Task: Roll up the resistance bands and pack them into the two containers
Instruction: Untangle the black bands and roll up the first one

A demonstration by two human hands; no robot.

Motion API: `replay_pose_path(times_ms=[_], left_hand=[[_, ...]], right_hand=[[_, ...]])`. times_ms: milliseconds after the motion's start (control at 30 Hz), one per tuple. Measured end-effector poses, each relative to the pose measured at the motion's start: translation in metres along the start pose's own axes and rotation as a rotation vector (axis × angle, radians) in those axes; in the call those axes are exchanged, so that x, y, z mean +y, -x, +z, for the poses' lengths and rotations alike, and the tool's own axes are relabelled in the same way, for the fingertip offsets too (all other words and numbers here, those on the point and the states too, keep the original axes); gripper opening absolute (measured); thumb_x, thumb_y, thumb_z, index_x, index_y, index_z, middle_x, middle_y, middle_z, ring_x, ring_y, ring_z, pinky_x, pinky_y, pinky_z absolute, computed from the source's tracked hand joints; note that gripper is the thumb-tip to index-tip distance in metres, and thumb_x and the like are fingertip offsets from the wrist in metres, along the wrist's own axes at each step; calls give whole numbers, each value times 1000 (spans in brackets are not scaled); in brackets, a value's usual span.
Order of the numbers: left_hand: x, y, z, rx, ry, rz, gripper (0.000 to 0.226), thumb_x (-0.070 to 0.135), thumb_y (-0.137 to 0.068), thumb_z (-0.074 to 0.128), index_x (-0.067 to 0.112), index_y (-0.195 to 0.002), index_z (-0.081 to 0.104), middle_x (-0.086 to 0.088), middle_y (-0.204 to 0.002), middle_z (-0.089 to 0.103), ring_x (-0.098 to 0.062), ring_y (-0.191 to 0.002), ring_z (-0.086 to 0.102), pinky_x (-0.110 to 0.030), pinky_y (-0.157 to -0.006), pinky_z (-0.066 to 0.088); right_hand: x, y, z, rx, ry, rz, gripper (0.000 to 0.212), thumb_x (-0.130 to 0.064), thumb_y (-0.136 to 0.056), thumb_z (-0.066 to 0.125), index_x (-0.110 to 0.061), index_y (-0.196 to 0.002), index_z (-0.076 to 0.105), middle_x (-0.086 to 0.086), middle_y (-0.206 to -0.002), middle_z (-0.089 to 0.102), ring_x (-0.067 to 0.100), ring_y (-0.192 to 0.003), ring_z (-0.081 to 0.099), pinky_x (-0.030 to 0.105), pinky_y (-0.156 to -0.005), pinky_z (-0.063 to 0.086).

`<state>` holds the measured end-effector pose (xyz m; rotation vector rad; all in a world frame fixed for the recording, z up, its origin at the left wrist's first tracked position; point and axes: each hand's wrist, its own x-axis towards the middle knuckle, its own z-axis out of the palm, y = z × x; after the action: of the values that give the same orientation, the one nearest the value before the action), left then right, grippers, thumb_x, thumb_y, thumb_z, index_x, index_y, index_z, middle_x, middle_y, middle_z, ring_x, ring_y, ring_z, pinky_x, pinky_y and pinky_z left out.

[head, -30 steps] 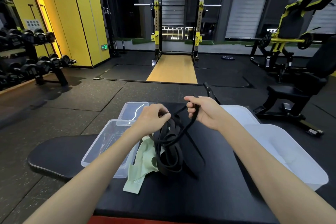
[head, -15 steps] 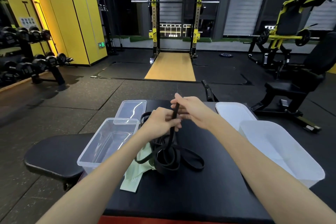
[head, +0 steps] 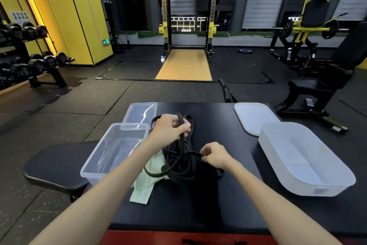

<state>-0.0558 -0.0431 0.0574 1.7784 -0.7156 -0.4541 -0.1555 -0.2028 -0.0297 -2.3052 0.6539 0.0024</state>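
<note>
Now the tangled black resistance bands lie on the table, overlapping a pale green band at their seven o'clock. The left grip curls round a raised black strand at twelve o'clock of the pile; the right grip pinches another at three. The clear container stands at nine o'clock and the white container at three, both uncovered, bare floors showing. The clear lid lies at eleven, the white lid at one.

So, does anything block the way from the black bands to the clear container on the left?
Nothing upright does. The clear container is open, its lid lying behind it. Only the light green band lies flat between it and the black bands, partly under them. The left hand and the right hand grip the black bands.
</note>
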Motion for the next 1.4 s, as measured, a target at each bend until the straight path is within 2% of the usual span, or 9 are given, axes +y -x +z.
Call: replay_pose_path(times_ms=[133, 233, 467, 567, 667, 800, 933, 1100, 1400], left_hand=[[-25, -9, 13, -5, -231, 42, 10, 27, -83, 69, 21, -76, 69, 6, -73, 73, -6, -75, 68, -32, -80, 54], [-38, -11, 25, 59, -525, 54, 33, 44, -79, 72, 15, -70, 58, 5, -68, 65, -16, -75, 63, -32, -71, 51], [-52, 3, 56, 195, -1109, 338, 62, 54, -67, 76, 12, -99, 45, -2, -94, 51, -19, -87, 52, -32, -77, 46], [-53, 5, 65, 148, -1184, 425, 58, 41, -64, 83, 14, -101, 47, -3, -97, 48, -20, -87, 49, -31, -76, 43], [-55, 7, 69, 71, -1236, 516, 54, 16, -58, 86, 19, -99, 52, -2, -99, 47, -20, -87, 47, -31, -72, 39], [-48, 5, 74, -30, -1350, 598, 68, 7, -68, 74, 21, -128, 44, -1, -132, 38, -23, -117, 39, -32, -92, 34], [-28, 1, 79, -244, -1359, 558, 75, 28, -79, 71, 18, -142, 32, 4, -144, 32, -20, -132, 27, -31, -105, 25], [-10, -1, 74, -117, -1065, 446, 48, 48, -83, 63, 17, -117, 49, -1, -116, 57, -25, -115, 45, -37, -91, 39], [39, 2, 36, 20, -775, 443, 40, 59, -83, 55, 23, -95, 67, 2, -84, 66, -20, -87, 58, -35, -74, 45]], right_hand=[[6, 5, 1, 78, 8, -47, 28, -6, -83, 64, -10, -111, 66, 5, -111, 66, 15, -99, 59, 16, -82, 41], [13, 9, 2, 102, 65, -84, 33, -8, -83, 63, -13, -116, 63, 3, -115, 64, 16, -104, 58, 22, -88, 44], [30, 23, 9, 178, 364, -28, 35, -27, -89, 61, -12, -119, 53, 10, -115, 54, 30, -111, 47, 39, -88, 45], [38, 28, 10, 145, 378, 92, 19, -24, -91, 59, -8, -98, 51, 13, -108, 50, 33, -103, 48, 34, -78, 42], [44, 28, 7, 112, 348, 121, 19, -7, -85, 53, -11, -72, 41, 6, -79, 48, 30, -79, 48, 28, -54, 33], [30, 31, -15, 111, 237, 82, 2, -11, -87, 48, -11, -86, 47, 3, -83, 51, 26, -74, 51, 29, -54, 37], [2, 36, -48, 188, 95, -23, 3, -15, -83, 59, -12, -83, 58, 3, -79, 61, 23, -73, 62, 30, -64, 51], [-41, 52, -86, 221, -186, -86, 11, -15, -83, 65, -5, -80, 67, 7, -71, 67, 12, -50, 61, 18, -48, 48], [-85, 58, -124, 218, -395, -242, 21, -26, -85, 71, -5, -80, 74, 16, -76, 70, 13, -59, 59, 18, -56, 49]])
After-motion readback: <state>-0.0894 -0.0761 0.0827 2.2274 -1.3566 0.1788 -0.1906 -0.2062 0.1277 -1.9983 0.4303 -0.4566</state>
